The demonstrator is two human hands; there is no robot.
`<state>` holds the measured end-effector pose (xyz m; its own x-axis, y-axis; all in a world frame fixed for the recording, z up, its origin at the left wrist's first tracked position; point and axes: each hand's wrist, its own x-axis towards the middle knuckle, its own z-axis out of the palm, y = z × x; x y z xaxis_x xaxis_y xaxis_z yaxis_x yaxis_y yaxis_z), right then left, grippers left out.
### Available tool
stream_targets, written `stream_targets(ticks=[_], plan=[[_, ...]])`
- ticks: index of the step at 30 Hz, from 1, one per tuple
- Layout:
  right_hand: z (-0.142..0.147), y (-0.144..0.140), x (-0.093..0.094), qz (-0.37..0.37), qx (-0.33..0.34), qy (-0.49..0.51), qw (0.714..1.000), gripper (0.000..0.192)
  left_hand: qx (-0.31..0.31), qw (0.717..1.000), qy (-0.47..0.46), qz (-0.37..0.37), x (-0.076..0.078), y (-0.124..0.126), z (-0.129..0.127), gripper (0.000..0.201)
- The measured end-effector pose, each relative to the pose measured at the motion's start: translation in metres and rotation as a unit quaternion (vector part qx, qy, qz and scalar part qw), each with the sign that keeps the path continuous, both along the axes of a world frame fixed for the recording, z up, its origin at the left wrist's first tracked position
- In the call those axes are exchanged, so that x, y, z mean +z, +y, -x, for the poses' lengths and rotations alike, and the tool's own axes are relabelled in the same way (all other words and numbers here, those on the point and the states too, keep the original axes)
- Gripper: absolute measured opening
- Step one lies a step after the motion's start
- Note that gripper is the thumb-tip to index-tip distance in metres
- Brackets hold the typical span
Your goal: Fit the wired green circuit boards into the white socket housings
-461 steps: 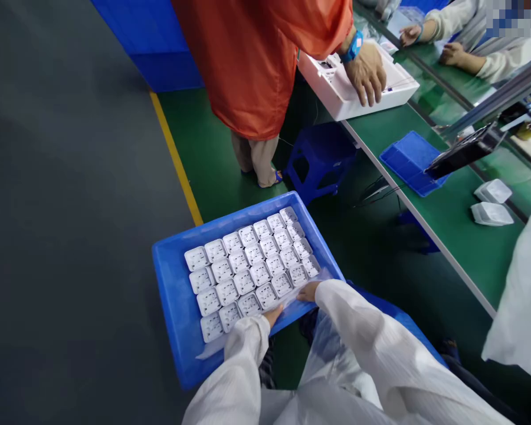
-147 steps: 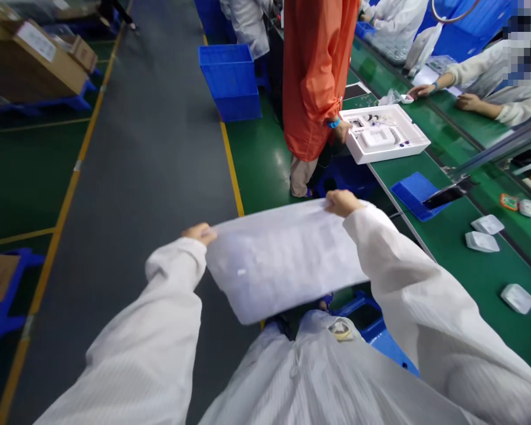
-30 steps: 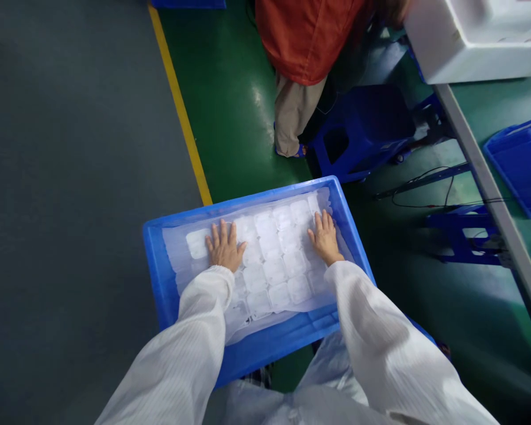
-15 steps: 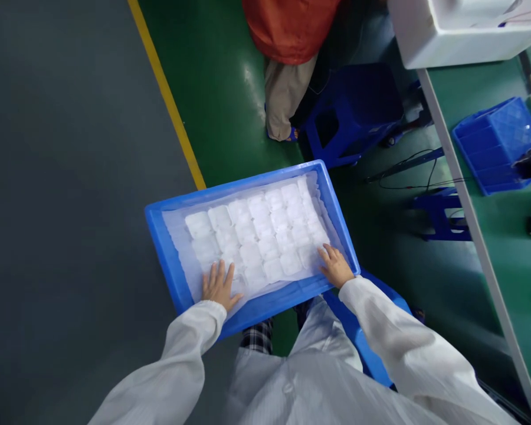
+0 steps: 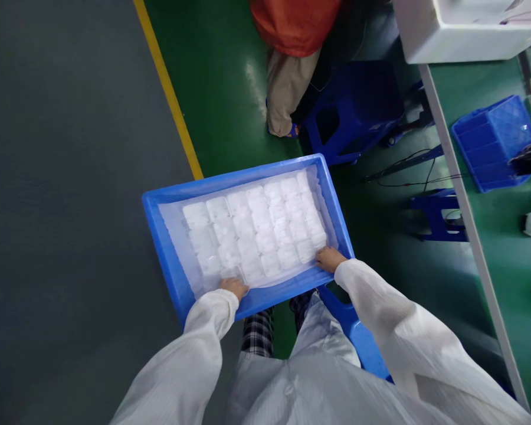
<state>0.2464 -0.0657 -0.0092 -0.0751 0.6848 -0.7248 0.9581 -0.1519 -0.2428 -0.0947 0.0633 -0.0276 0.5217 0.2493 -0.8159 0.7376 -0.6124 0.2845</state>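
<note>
A blue crate point(image 5: 159, 227) sits in front of me, low over my knees. Inside lie rows of small white square parts point(image 5: 256, 230) under a translucent white foam sheet point(image 5: 173, 219). My left hand point(image 5: 233, 287) rests at the sheet's near left edge by the crate's near wall, fingers bent down and hidden. At the near right corner, my right hand point(image 5: 330, 258) touches the sheet the same way, fingers curled inward. I cannot tell whether either hand grips the sheet or the rim.
A person in an orange coat point(image 5: 296, 23) stands beyond the crate beside a blue stool point(image 5: 354, 106). At right runs a green table point(image 5: 504, 242) with a white tray point(image 5: 464, 32) and small blue bin point(image 5: 491, 141). Another blue crate point(image 5: 358, 336) lies under my right arm. A yellow floor line point(image 5: 168, 94) runs on the left.
Both hands slid from flat on the middle of the sheet back to its near edge, and the fingers have curled down. Earlier I held the sheet up and laid it over the parts.
</note>
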Motion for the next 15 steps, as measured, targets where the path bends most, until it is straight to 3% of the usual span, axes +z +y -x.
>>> stream_targets(ticks=[5,8,12,15], plan=[[0.006,-0.001,0.013,-0.037,-0.047,-0.008,0.998,0.021,0.016,0.999,-0.043,0.002,0.011,-0.006,-0.004,0.032],[0.008,0.003,0.018,-0.091,-0.106,-0.035,0.99,0.041,0.024,0.997,-0.066,0.03,0.013,-0.018,-0.005,0.038],[0.0,0.017,0.003,-0.125,-0.253,-0.066,0.957,0.06,0.041,0.997,-0.058,0.044,0.004,-0.031,-0.005,0.039],[-0.005,0.026,-0.007,-0.125,-0.295,-0.069,0.945,0.059,0.069,0.996,-0.045,0.024,0.001,-0.033,-0.003,0.036]])
